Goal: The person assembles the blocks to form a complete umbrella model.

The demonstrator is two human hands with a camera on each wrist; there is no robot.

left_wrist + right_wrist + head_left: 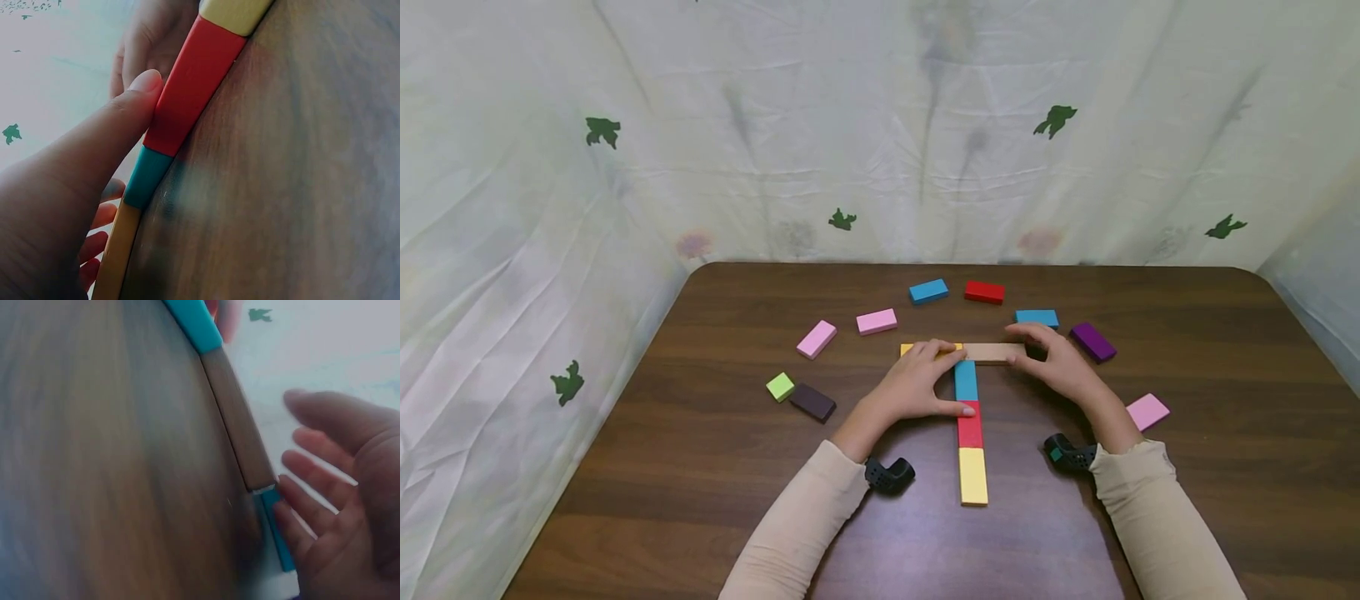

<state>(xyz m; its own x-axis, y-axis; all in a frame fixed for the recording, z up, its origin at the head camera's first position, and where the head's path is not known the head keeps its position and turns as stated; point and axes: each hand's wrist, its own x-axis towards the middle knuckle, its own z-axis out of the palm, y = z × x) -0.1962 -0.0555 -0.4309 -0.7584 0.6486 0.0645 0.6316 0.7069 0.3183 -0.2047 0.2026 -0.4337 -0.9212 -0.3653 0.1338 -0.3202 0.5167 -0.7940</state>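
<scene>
Flat blocks form a T on the table. Its stem runs from a blue block [966, 381] through a red block [970, 432] to a yellow block [973, 477] at the near end. Across the top lie an orange-yellow block [119, 253] and a tan wooden block [987, 354], end to end. My left hand [917, 385] rests over the joint, its thumb on the red block and its fingers by the top bar, partly covering the orange-yellow block. Around the tan block's right end hovers my right hand [1058, 364], fingers loosely spread, thumb apart from the wood in the right wrist view.
Behind the T lie a blue block [928, 291], a red block [984, 292] and another blue block [1037, 318]. Pink blocks [817, 339], a green block [780, 387] and a dark block [812, 402] are leftward. Rightward are purple [1093, 342] and pink [1147, 412] blocks.
</scene>
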